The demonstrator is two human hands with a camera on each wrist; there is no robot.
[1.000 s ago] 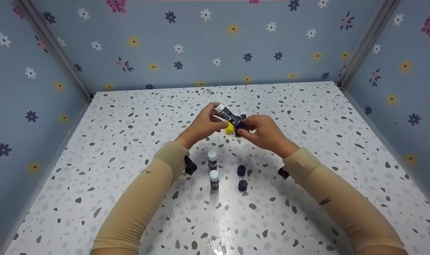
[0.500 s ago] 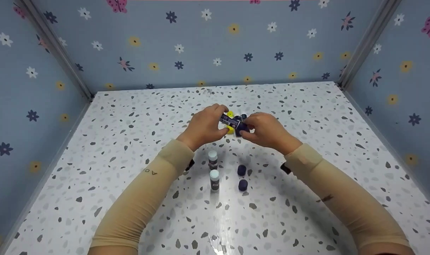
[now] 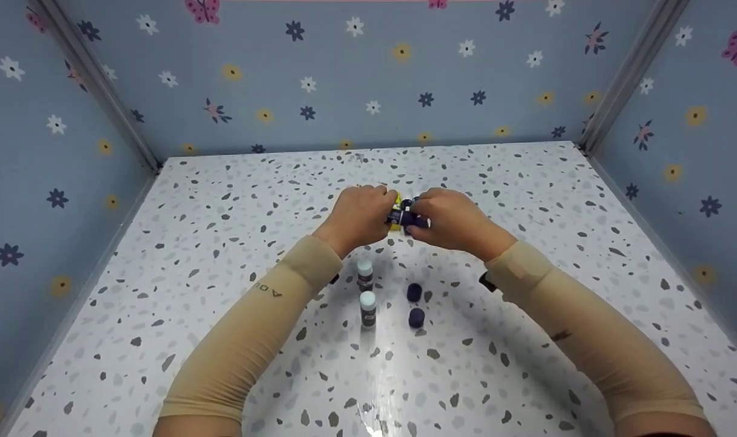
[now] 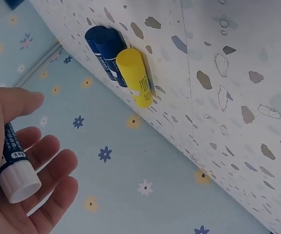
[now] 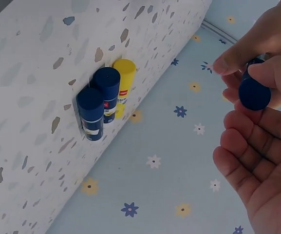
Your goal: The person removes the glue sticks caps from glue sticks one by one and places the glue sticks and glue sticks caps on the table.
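Note:
My left hand (image 3: 359,212) holds a navy glue stick (image 4: 16,161) by its body; its white end points out between thumb and fingers in the left wrist view. My right hand (image 3: 456,220) pinches the stick's navy cap (image 5: 254,92) between thumb and fingers. Cap and body are in line, but I cannot tell whether they are apart. Nearer on the table stand two glue sticks, one front (image 3: 367,309) and one behind (image 3: 364,276), white ends up. To their right are two loose navy caps, one front (image 3: 416,318) and one behind (image 3: 414,292).
Beyond the hands, a yellow glue stick (image 5: 124,73) stands beside two navy ones, a middle one (image 5: 106,83) and an outer one (image 5: 90,105). They are partly hidden in the head view. Flower-patterned panels (image 3: 368,73) border the speckled table (image 3: 253,194) at the back and sides.
The left hand has turned over and closed around the held glue stick, tilting it from slanted to nearly level. Its white end is now hidden in the head view. The right hand keeps the cap.

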